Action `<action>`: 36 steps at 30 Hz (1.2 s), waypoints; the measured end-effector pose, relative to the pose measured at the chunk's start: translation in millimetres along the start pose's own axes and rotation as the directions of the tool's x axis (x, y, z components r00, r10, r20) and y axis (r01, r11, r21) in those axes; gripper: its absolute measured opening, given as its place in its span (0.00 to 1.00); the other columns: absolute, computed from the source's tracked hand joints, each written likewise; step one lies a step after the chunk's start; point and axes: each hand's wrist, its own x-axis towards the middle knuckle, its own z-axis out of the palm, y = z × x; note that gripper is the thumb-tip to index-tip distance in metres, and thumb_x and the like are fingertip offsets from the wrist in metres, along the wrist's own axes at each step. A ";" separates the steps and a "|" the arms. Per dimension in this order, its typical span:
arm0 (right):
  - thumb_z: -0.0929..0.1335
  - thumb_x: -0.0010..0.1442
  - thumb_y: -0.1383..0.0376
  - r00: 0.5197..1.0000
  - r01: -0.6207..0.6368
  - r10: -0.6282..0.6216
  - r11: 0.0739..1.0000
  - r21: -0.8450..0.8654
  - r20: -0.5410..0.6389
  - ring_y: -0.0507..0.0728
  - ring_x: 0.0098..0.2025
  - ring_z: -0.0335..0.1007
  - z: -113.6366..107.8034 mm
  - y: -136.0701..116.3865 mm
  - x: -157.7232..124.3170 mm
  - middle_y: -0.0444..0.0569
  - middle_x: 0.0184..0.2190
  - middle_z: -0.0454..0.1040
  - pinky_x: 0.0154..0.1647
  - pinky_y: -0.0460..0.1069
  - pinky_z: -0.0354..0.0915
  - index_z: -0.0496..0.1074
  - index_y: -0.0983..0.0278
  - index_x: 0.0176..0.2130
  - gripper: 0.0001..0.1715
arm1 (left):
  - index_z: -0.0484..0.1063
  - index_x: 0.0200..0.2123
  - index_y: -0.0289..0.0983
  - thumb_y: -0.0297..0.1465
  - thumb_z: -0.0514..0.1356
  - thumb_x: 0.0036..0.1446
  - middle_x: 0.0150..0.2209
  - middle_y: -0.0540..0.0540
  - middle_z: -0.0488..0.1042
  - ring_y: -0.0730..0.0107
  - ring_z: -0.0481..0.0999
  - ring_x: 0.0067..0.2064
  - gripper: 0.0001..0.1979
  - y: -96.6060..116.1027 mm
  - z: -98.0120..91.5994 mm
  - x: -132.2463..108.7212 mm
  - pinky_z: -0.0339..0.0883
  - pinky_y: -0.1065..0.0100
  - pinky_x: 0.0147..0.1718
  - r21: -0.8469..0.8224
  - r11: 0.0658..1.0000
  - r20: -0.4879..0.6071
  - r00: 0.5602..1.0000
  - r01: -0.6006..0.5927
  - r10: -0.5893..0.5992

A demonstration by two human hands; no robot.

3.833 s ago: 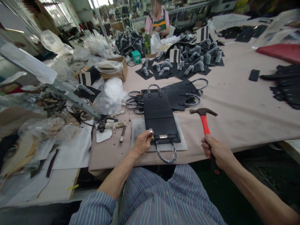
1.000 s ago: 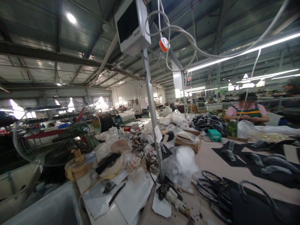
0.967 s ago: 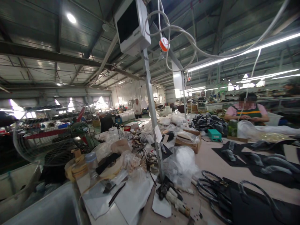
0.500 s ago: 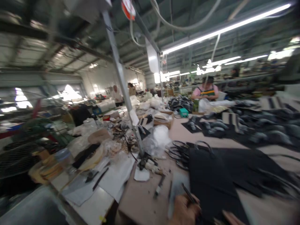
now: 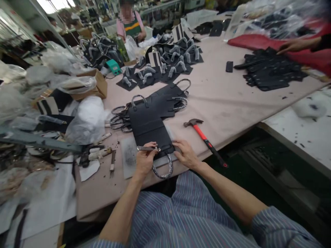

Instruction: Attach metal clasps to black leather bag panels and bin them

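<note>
My left hand [image 5: 145, 161] is closed around a slim metal rod [image 5: 145, 148], which lies nearly level and points left. Under its fingertips is the lower end of a black bag panel [image 5: 151, 132], close to a small shiny metal piece. A plastic-wrapped loop handle [image 5: 169, 168] hangs from that end toward my body. My right hand [image 5: 186, 154] rests at the panel's right lower corner, fingers stretched out. Part of a pale flat slab [image 5: 128, 160] shows beneath the panel. To the right of my right hand lies a claw hammer [image 5: 204, 137] with a red and black handle.
More black panels with wrapped handles [image 5: 165, 100] lie just beyond. A forked metal tool [image 5: 112, 163] is at left, near plastic bags [image 5: 86, 120] and a cardboard box [image 5: 100, 84]. Another person's hand [image 5: 294, 45] touches black pieces [image 5: 274, 70] at far right. A co-worker [image 5: 130, 26] is opposite.
My view has swung down and to the right, bringing both forearms and the hammer into sight. The rod in my left hand has gone from steeply slanted to nearly level.
</note>
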 end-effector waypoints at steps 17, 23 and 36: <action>0.67 0.61 0.66 0.992 0.044 -0.038 0.998 0.045 -0.124 0.66 0.55 0.66 11.6 14.8 8.3 0.55 0.53 0.70 0.59 0.65 0.59 0.71 0.59 0.54 0.21 | 0.79 0.38 0.37 0.29 0.68 0.57 0.44 0.42 0.82 0.60 0.81 0.48 0.05 -9.3 30.3 17.1 0.75 0.55 0.53 -0.026 0.998 0.072 0.996 -0.059 0.060; 0.67 0.61 0.67 0.992 0.035 -0.031 0.999 0.036 -0.120 0.66 0.54 0.66 10.5 13.1 8.5 0.55 0.53 0.69 0.61 0.66 0.57 0.69 0.59 0.54 0.21 | 0.79 0.39 0.37 0.30 0.68 0.58 0.46 0.41 0.82 0.59 0.82 0.49 0.06 -11.5 31.6 16.5 0.75 0.52 0.54 0.002 0.995 0.111 0.988 -0.104 0.103; 0.67 0.60 0.67 0.993 0.022 -0.018 0.999 0.034 -0.114 0.66 0.54 0.66 9.8 13.5 8.6 0.55 0.53 0.69 0.62 0.66 0.56 0.70 0.60 0.54 0.22 | 0.79 0.40 0.38 0.28 0.68 0.58 0.47 0.42 0.82 0.60 0.81 0.49 0.05 -10.3 32.2 16.8 0.76 0.53 0.54 0.028 0.987 0.147 0.978 -0.157 0.151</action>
